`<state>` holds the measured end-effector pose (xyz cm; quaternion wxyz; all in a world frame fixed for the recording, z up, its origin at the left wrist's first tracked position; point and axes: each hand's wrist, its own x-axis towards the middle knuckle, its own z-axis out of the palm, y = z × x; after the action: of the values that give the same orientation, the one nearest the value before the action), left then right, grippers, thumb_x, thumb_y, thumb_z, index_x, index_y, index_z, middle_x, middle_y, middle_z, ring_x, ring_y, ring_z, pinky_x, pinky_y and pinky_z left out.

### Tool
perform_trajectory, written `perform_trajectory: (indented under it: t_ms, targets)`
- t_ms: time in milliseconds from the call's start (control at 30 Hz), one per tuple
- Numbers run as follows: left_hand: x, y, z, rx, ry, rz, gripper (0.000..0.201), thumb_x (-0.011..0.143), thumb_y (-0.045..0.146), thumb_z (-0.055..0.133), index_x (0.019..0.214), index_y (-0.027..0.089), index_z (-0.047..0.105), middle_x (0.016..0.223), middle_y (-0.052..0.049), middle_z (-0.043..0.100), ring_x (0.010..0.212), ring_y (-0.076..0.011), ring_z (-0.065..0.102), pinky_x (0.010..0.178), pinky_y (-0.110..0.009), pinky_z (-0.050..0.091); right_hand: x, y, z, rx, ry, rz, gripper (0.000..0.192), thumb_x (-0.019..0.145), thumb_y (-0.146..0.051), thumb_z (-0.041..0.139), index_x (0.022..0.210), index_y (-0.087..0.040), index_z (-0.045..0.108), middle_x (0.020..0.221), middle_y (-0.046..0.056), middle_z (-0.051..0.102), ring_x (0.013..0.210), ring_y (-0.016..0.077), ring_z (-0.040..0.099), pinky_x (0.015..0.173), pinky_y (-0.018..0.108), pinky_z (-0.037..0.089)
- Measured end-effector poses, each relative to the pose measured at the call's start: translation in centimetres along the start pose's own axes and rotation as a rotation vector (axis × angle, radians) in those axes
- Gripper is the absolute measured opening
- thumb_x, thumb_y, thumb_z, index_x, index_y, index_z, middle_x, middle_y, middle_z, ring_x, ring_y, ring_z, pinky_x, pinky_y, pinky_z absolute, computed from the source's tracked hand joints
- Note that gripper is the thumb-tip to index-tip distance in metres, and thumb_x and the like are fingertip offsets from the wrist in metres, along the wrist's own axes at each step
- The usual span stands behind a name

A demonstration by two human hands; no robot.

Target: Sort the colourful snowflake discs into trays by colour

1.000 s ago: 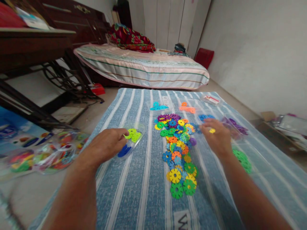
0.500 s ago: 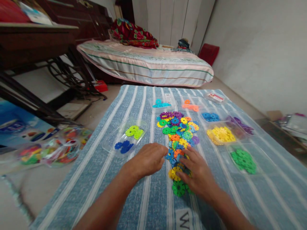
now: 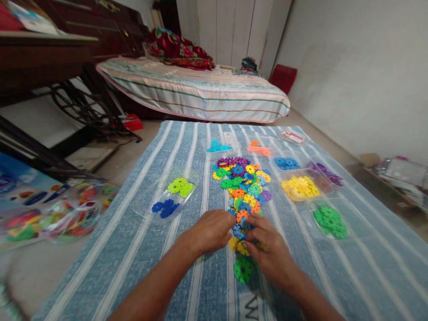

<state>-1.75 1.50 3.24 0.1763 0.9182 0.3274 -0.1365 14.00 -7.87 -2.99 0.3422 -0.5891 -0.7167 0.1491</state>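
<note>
A long heap of colourful flower-shaped plastic discs (image 3: pixel 251 199) runs down the middle of the cloth. My left hand (image 3: pixel 216 229) is closed at the heap's left edge; whatever its fingers pinch is hidden. Across from it, my right hand (image 3: pixel 270 244) rests over the heap's right side, thumb and bent fingers apart, touching blue and yellow discs. Between the hands shows an orange disc (image 3: pixel 242 216). Below them lies a green disc (image 3: pixel 243 270) at the heap's near end. To the left, a clear tray (image 3: pixel 142 209) has lime and dark blue discs in it.
Clear boxes hold sorted discs: green discs (image 3: pixel 330 222), yellow discs (image 3: pixel 300 187), blue discs (image 3: pixel 286 163), purple discs (image 3: pixel 326 173), orange discs (image 3: pixel 259 150) and light blue discs (image 3: pixel 219 147). Bagged toys (image 3: pixel 73 218) lie left of the striped cloth (image 3: pixel 123 254). A bed (image 3: pixel 200 96) stands beyond.
The whole view has shifted slightly. My right hand's fingers have bent and drawn nearer my left hand, which stays closed. The lowest green disc is now more exposed.
</note>
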Motion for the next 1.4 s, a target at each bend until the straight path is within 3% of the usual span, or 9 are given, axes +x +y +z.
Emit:
perform_trajectory:
  t_ms: [100, 267, 333, 400, 467, 600, 700, 1233, 1400]
  targets:
    - [0.0, 0.1, -0.2, -0.012, -0.009, -0.003, 0.015, 0.074, 0.014, 0.044, 0.078, 0.018, 0.058, 0.081, -0.007, 0.065, 0.081, -0.0222, 0.061, 0.069, -0.031, 0.047, 1.4, 1.0, -2.7, 0.019, 0.082, 0.048, 0.012, 0.078, -0.025, 0.058, 0.067, -0.022, 0.062, 0.105, 0.005, 0.064, 0.11, 0.0202, 0.054, 0.094, 0.039, 0.044]
    - [0.0, 0.5, -0.4, 0.001, -0.038, 0.023, 0.017, 0.074, 0.013, 0.043, 0.076, 0.018, 0.059, 0.08, -0.007, 0.066, 0.077, -0.022, 0.061, 0.066, -0.031, 0.047, 4.5, 4.4, -9.2, -0.313, 0.595, 0.01, 0.014, 0.078, -0.033, 0.059, 0.078, -0.02, 0.063, 0.096, 0.008, 0.065, 0.098, 0.0234, 0.058, 0.093, 0.047, 0.043]
    - [0.1, 0.7, -0.4, -0.005, -0.043, 0.018, 0.016, 0.073, 0.012, 0.044, 0.076, 0.018, 0.059, 0.08, -0.007, 0.066, 0.078, -0.0218, 0.061, 0.067, -0.031, 0.046, 4.7, 5.0, -10.2, -0.393, 0.663, -0.002, 0.016, 0.078, -0.033, 0.059, 0.084, -0.02, 0.063, 0.094, 0.008, 0.065, 0.097, 0.024, 0.058, 0.091, 0.047, 0.044]
    - [0.1, 0.9, -0.3, -0.011, -0.04, 0.007, 0.015, 0.073, 0.012, 0.046, 0.075, 0.018, 0.059, 0.079, -0.007, 0.065, 0.078, -0.0217, 0.062, 0.067, -0.03, 0.046, 3.9, 4.8, -9.4, -0.355, 0.556, -0.039, 0.015, 0.079, -0.032, 0.058, 0.086, -0.021, 0.063, 0.094, 0.008, 0.064, 0.096, 0.0226, 0.059, 0.09, 0.046, 0.046]
    - [0.2, 0.9, -0.1, -0.008, -0.032, 0.014, 0.014, 0.073, 0.012, 0.046, 0.076, 0.018, 0.059, 0.079, -0.007, 0.065, 0.079, -0.0223, 0.062, 0.067, -0.031, 0.046, 2.3, 3.9, -7.6, -0.268, 0.352, -0.099, 0.013, 0.08, -0.03, 0.058, 0.087, -0.022, 0.064, 0.1, 0.007, 0.064, 0.103, 0.0223, 0.057, 0.093, 0.045, 0.046]
    - [0.2, 0.9, 0.5, 0.009, -0.031, 0.038, 0.014, 0.075, 0.015, 0.045, 0.079, 0.018, 0.059, 0.082, -0.008, 0.065, 0.081, -0.0233, 0.062, 0.069, -0.033, 0.047, -1.2, 2.4, -4.1, -0.199, -0.023, -0.158, 0.021, 0.075, -0.026, 0.062, 0.096, -0.023, 0.065, 0.119, 0.008, 0.058, 0.124, 0.0269, 0.042, 0.096, 0.048, 0.045]
    - [0.2, 1.1, 0.6, 0.014, -0.026, 0.028, 0.013, 0.077, 0.018, 0.046, 0.08, 0.018, 0.058, 0.084, -0.008, 0.065, 0.082, -0.0241, 0.062, 0.071, -0.034, 0.047, -2.8, 2.1, -3.1, -0.243, -0.156, -0.137, 0.03, 0.071, -0.027, 0.067, 0.1, -0.021, 0.064, 0.129, 0.01, 0.051, 0.129, 0.0313, 0.035, 0.098, 0.053, 0.042]
    - [0.8, 3.2, 2.7, -0.026, 0.072, 0.135, 0.01, 0.078, 0.02, 0.051, 0.087, 0.018, 0.052, 0.093, -0.007, 0.061, 0.091, -0.0222, 0.057, 0.076, -0.034, 0.046, -3.4, 2.7, -2.7, -0.172, -0.055, -0.144, 0.013, 0.076, -0.02, 0.061, 0.087, -0.022, 0.067, 0.119, 0.008, 0.059, 0.124, 0.0269, 0.044, 0.098, 0.047, 0.045]
    - [0.9, 3.5, 2.7, 0.01, 0.044, 0.132, 0.009, 0.078, 0.019, 0.049, 0.087, 0.018, 0.051, 0.094, -0.007, 0.06, 0.091, -0.0229, 0.055, 0.074, -0.034, 0.046, -3.3, 2.5, -2.9, -0.125, -0.031, -0.132, 0.012, 0.078, -0.02, 0.059, 0.085, -0.022, 0.068, 0.115, 0.008, 0.061, 0.121, 0.0253, 0.046, 0.096, 0.045, 0.046]
